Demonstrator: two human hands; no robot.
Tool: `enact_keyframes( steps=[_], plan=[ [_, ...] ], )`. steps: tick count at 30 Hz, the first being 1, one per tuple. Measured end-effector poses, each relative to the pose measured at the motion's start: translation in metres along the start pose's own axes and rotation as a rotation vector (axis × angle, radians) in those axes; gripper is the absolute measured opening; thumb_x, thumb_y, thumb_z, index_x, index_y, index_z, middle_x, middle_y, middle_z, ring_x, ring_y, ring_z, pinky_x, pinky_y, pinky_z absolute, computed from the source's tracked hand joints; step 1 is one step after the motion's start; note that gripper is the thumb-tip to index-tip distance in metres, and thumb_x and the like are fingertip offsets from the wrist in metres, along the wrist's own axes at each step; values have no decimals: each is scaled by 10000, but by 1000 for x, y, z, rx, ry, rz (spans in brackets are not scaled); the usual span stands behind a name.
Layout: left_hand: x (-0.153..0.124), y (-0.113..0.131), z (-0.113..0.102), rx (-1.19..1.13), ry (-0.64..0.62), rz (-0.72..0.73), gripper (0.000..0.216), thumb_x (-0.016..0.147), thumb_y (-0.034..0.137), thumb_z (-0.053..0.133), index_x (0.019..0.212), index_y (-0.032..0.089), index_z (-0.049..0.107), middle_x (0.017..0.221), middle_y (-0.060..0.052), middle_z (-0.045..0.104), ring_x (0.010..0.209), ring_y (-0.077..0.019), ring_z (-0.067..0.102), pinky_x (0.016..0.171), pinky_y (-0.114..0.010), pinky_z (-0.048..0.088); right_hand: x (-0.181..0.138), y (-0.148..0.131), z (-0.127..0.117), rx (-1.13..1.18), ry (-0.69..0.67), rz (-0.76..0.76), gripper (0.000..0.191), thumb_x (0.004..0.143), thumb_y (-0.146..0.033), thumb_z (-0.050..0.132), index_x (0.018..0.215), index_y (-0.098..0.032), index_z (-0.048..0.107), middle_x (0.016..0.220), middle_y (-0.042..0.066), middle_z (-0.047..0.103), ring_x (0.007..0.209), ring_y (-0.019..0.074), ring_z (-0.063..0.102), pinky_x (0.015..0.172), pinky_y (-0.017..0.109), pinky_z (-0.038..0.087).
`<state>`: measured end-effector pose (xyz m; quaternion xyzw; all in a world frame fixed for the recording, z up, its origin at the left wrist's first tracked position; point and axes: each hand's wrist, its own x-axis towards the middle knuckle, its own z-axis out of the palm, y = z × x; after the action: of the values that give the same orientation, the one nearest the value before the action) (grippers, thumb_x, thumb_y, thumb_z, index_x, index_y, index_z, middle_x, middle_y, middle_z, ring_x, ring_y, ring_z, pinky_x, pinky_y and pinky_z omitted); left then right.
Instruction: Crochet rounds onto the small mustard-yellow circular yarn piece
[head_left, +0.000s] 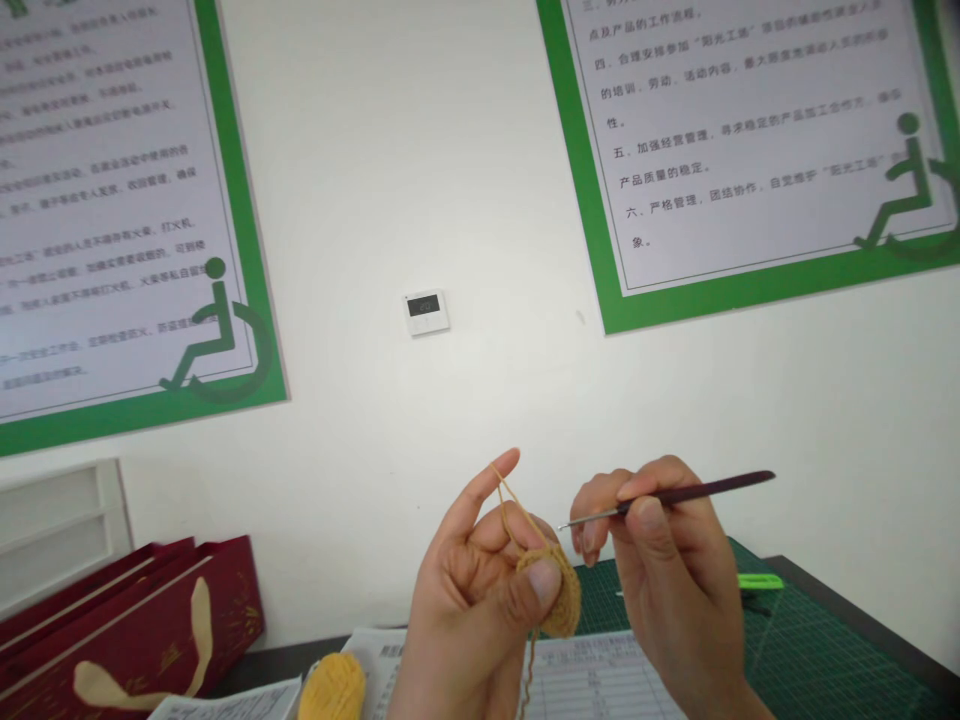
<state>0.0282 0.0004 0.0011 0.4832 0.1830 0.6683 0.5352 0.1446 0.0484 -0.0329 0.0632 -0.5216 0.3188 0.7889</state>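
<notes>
My left hand (480, 590) pinches a small round mustard-yellow crochet piece (559, 595) between thumb and fingers. The yellow yarn strand (514, 505) loops up over its raised index finger. My right hand (667, 570) grips a dark crochet hook (675, 495), held nearly level. The hook's metal tip points left toward the yarn, a short gap away from it. A ball of yellow yarn (334, 688) lies on the table below my left hand.
A green cutting mat (795, 650) and printed paper sheets (592, 680) cover the dark table. A green-handled tool (759, 581) lies on the mat. Red gift bags (135, 630) stand at the left. Behind are a white wall, two green-framed posters and a thermostat (426, 312).
</notes>
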Motion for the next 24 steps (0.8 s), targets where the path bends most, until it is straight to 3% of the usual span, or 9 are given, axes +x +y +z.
enact_keyframes(
  steps=[11, 24],
  plan=[
    [1, -3, 1, 80, 62, 77, 722, 671, 144, 891, 1349, 200, 651, 757, -20, 613, 697, -137, 543, 594, -225, 446, -2, -5, 2, -38, 6, -84, 101, 1055, -247, 449, 996, -253, 531, 709, -13, 640, 652, 148, 586, 607, 290, 468],
    [0, -3, 0, 70, 23, 67, 660, 713, 106, 859, 1333, 218, 660, 774, -17, 617, 687, -120, 536, 614, -214, 452, -4, -4, 2, -105, 9, -105, 96, 1053, -225, 442, 997, -249, 516, 721, -12, 638, 680, 152, 600, 635, 305, 461]
  ],
)
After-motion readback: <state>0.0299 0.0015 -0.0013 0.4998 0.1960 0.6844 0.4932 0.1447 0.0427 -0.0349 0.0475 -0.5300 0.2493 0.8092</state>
